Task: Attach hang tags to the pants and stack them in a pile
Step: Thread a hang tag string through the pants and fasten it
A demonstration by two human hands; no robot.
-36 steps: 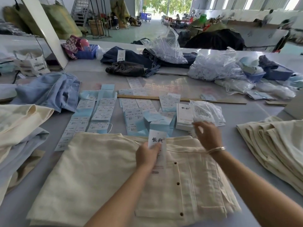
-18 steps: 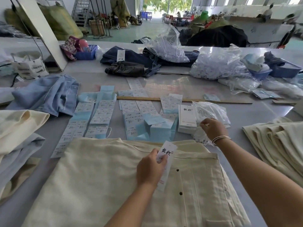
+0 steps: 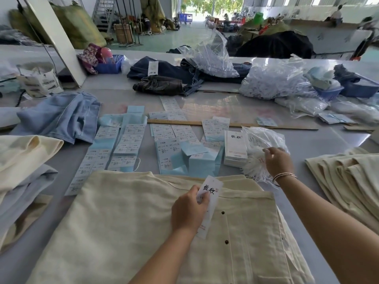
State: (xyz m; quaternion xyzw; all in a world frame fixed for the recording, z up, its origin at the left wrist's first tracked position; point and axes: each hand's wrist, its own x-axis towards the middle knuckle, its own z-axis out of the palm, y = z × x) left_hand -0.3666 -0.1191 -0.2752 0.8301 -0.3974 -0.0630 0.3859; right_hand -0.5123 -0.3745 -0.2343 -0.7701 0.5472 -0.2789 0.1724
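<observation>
Right hand [image 3: 277, 161] moved into strings [image 3: 254, 167], left hand [image 3: 187, 210] grip holding hang tag [image 3: 211, 189]

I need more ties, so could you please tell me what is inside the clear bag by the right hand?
The bag holds white string ties spilling from its mouth; the right hand covers some.
</observation>
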